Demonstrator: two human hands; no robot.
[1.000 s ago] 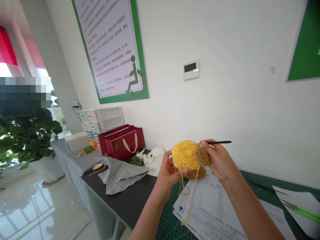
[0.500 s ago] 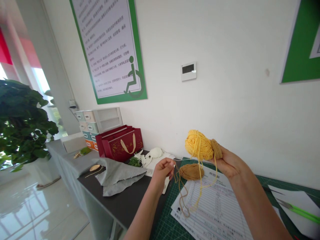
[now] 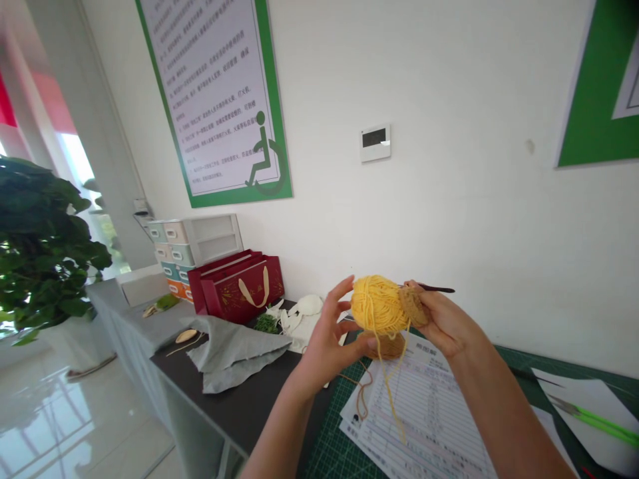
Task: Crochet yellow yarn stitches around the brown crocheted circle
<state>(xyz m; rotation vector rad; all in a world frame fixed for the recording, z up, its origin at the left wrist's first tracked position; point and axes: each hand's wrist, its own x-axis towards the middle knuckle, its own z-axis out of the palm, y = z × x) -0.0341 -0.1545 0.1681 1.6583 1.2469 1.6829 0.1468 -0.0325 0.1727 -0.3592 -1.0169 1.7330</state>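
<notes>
My right hand (image 3: 444, 322) is closed on a yellow yarn ball (image 3: 378, 304), a small brown crocheted disc (image 3: 412, 305) and a dark crochet hook (image 3: 435, 289), all held above the table. My left hand (image 3: 332, 336) reaches up to the ball from the left, fingers spread, thumb touching its underside. A yellow strand (image 3: 388, 379) hangs from the ball over the printed sheets (image 3: 424, 412). A brown yarn ball (image 3: 387, 346) lies on the green cutting mat (image 3: 339, 452) just below, with a loose brown strand (image 3: 362, 392) trailing off it.
Grey cloth (image 3: 234, 352), white crocheted pieces (image 3: 304, 309), a red gift bag (image 3: 239, 286) and a small drawer unit (image 3: 197, 246) lie along the table's left part. A green-handled tool (image 3: 594, 418) rests on white paper at right. A potted plant (image 3: 40, 246) stands at far left.
My left hand, which had dropped away pinching the strand, has come back up to the yellow ball with fingers spread. My right hand lowered the ball slightly, and the hook shows again.
</notes>
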